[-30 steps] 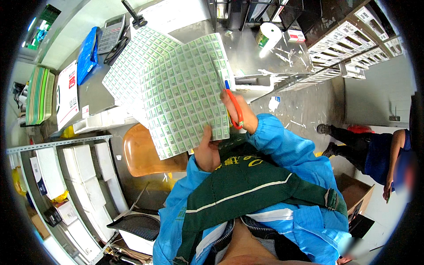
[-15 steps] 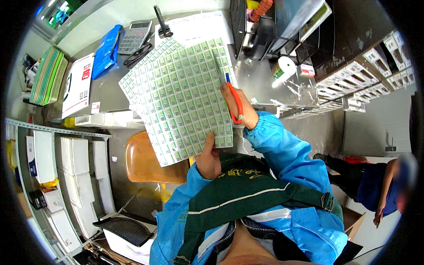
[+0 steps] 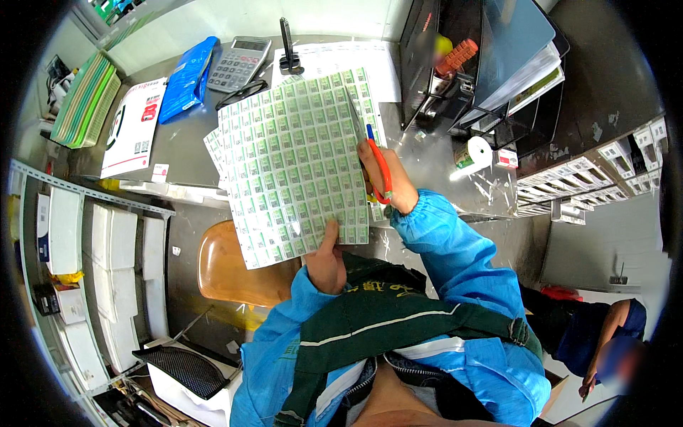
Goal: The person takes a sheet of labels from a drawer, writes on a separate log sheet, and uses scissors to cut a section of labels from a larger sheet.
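My left hand (image 3: 327, 262) pinches the near edge of a white sheet of small green printed labels (image 3: 292, 164), thumb on top and fingers hidden below. In my right hand (image 3: 397, 178) is a pair of scissors (image 3: 386, 174) with red-orange handles and a blue part at the pivot. Its metal blades point away from me, along the label columns near the sheet's right side. Whether the blades are parted cannot be made out. More label sheet (image 3: 213, 146) shows beneath at the left, over the desk edge.
On the metal desk (image 3: 186, 153) lie a calculator (image 3: 240, 64), a blue packet (image 3: 188, 82), a white printed box (image 3: 133, 128) and papers. A black stand (image 3: 289, 57), file racks and a roll (image 3: 475, 153) stand beyond. A brown stool (image 3: 238, 267) is below; another person (image 3: 597, 334) is at right.
The label sheet has turned slightly and now covers more of the sheet beneath at the left. Both hands keep their grip, the scissors staying along its right side. The view has shifted a little.
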`<state>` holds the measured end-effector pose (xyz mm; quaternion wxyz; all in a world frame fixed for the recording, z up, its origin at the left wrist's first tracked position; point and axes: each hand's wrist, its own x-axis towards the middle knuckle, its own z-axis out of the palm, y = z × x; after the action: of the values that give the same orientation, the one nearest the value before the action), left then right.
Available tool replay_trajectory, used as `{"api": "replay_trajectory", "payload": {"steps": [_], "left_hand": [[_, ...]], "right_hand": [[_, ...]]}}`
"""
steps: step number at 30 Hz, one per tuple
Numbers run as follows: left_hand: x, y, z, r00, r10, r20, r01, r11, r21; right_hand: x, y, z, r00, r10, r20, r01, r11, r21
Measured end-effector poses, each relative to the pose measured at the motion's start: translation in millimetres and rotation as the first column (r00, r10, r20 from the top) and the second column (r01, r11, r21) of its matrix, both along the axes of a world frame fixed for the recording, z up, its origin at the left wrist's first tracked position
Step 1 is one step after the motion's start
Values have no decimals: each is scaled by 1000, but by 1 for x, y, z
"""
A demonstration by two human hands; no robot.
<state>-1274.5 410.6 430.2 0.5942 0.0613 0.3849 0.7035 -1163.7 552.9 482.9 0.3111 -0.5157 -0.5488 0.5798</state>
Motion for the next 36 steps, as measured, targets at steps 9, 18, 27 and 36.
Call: {"api": "replay_trajectory", "payload": {"steps": [9,18,27,36], "left_hand": [[-7,2,-8,1000,-2,-26,2,1000,-10],[-8,6,-3,998,8,-58,-9,1000,-19],[-32,35,-12,993,-103,-64,97,991,-93],[6,20,-37,652,-616,-443,571,783,-248]], "right_hand": [[-3,16,10,983,-33,-182,19,997,-77],[-15,38,-1,979,-35,-203,24,998,-55],[13,60,4,1000,15,-18,-15,1000,15],[7,96,0,769,-144,623,-101,935,340]]}}
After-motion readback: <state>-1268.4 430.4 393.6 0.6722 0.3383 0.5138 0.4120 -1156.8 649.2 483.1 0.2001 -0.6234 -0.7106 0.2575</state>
